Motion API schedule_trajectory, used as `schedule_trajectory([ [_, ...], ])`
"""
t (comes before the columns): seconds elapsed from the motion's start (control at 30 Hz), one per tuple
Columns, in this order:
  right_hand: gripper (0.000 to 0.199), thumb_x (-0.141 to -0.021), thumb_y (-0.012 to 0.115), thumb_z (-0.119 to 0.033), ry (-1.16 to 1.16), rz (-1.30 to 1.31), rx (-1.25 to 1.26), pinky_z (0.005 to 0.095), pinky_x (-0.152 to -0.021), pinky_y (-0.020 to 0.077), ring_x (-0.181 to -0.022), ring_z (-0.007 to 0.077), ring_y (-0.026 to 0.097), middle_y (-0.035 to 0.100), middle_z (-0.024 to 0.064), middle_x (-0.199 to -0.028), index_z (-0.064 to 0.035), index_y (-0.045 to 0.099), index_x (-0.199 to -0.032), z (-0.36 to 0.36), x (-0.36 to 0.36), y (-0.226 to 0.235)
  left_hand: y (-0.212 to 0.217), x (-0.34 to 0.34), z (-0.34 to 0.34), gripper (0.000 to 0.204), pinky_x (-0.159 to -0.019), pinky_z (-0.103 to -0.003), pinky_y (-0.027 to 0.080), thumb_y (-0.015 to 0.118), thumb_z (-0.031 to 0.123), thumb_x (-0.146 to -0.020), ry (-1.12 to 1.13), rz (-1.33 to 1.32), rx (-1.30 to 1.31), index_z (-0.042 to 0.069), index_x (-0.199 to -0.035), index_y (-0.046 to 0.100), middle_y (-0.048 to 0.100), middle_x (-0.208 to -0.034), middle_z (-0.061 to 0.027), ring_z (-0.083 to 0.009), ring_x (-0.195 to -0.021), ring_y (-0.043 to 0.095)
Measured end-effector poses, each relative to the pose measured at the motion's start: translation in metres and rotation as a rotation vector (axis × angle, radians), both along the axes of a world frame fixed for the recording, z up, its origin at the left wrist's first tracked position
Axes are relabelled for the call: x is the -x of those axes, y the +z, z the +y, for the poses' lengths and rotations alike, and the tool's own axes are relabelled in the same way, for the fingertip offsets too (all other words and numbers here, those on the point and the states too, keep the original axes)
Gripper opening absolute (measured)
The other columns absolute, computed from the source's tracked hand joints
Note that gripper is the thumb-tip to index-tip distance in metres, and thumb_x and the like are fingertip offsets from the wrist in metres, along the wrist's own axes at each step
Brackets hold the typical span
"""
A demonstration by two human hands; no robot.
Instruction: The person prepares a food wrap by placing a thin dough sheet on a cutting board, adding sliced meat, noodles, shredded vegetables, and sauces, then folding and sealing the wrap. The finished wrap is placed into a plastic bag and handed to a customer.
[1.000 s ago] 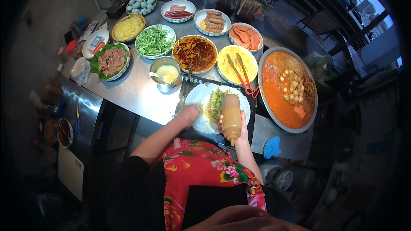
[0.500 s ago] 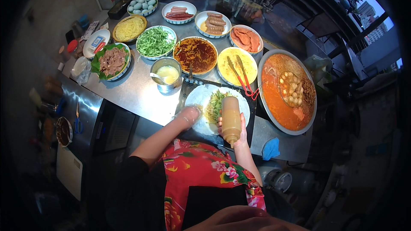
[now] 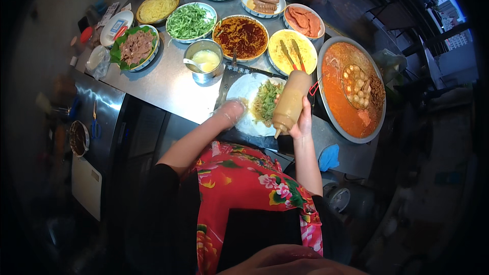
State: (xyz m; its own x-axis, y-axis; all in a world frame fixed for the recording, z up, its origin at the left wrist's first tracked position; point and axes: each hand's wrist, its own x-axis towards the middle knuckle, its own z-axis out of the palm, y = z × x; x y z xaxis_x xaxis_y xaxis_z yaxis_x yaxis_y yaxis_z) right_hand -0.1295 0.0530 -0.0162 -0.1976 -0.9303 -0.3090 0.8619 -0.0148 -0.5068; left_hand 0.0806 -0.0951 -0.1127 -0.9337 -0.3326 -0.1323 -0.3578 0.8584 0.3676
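My right hand [image 3: 304, 122] grips a squeeze bottle [image 3: 291, 99] of tan sauce, tilted with its nozzle down and toward me. Beneath the bottle lies a thin white round wrapper [image 3: 242, 90] on a black board [image 3: 224, 87]. Shredded green and pale filling [image 3: 264, 103] is heaped on the wrapper's middle, and the bottle covers part of its right side. At the wrapper's left edge is my left hand [image 3: 233, 112], in a clear plastic glove. Its fingers are hard to make out. A metal cup [image 3: 204, 75] with a white spoon stands beyond the board.
Behind are bowls of red chili oil [image 3: 240, 38], yellow food with red-handled tongs [image 3: 294, 57], shredded cucumber [image 3: 191, 22], sausages [image 3: 265, 1] and sliced meat [image 3: 136, 48]. A large pot of orange broth [image 3: 336, 91] stands right. A blue cloth [image 3: 329, 158] lies at the near right edge.
My right hand has moved the squeeze bottle up and to the right, turning its nozzle toward the left. My left hand stays by the wrapper's left edge. The whole view has shifted.
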Motion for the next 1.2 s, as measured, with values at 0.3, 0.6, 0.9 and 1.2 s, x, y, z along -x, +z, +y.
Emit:
schedule_trajectory([
  [0.3,0.058,-0.095,0.067,-0.019,-0.260,0.300,0.079,0.0444,-0.110,0.0453,-0.126,0.0260,0.057,0.058,0.0122,-0.135,-0.0037,0.042,-0.145,-0.033,0.021,0.025,0.047,-0.064,0.011,0.028,-0.095,-0.045,0.052,0.054,0.016,-0.097,0.254,0.246,-0.290,0.005,-0.119,0.067,0.067,-0.118,-0.0214,-0.0402,-0.106,0.064],
  [0.6,0.061,-0.095,0.068,-0.026,-0.263,0.296,0.059,0.0478,-0.109,0.0469,-0.123,0.0336,0.060,0.062,0.0210,-0.130,0.0029,0.044,-0.143,-0.046,0.016,0.013,0.075,-0.094,0.016,0.032,-0.101,-0.044,0.051,0.054,0.014,-0.096,0.386,0.176,-0.321,0.005,-0.125,0.066,0.067,-0.123,-0.0200,-0.0391,-0.112,0.063],
  [0.9,0.049,-0.097,0.065,-0.017,-0.285,0.218,0.073,0.0452,-0.107,0.0466,-0.121,0.0272,0.059,0.062,0.0123,-0.128,-0.0044,0.047,-0.140,-0.045,0.025,0.010,0.077,-0.080,0.014,0.026,-0.093,-0.046,0.052,0.058,0.012,-0.093,0.248,0.286,-0.224,0.006,-0.118,0.065,0.067,-0.114,-0.0201,-0.0404,-0.104,0.063],
  [1.2,0.050,-0.097,0.065,-0.017,-0.263,0.226,0.118,0.0452,-0.108,0.0457,-0.123,0.0271,0.058,0.061,0.0120,-0.129,-0.0047,0.046,-0.142,-0.046,0.021,0.009,0.088,-0.080,0.017,0.026,-0.094,-0.046,0.052,0.056,0.016,-0.094,0.250,0.262,-0.282,0.005,-0.117,0.065,0.067,-0.115,-0.0181,-0.0387,-0.104,0.064],
])
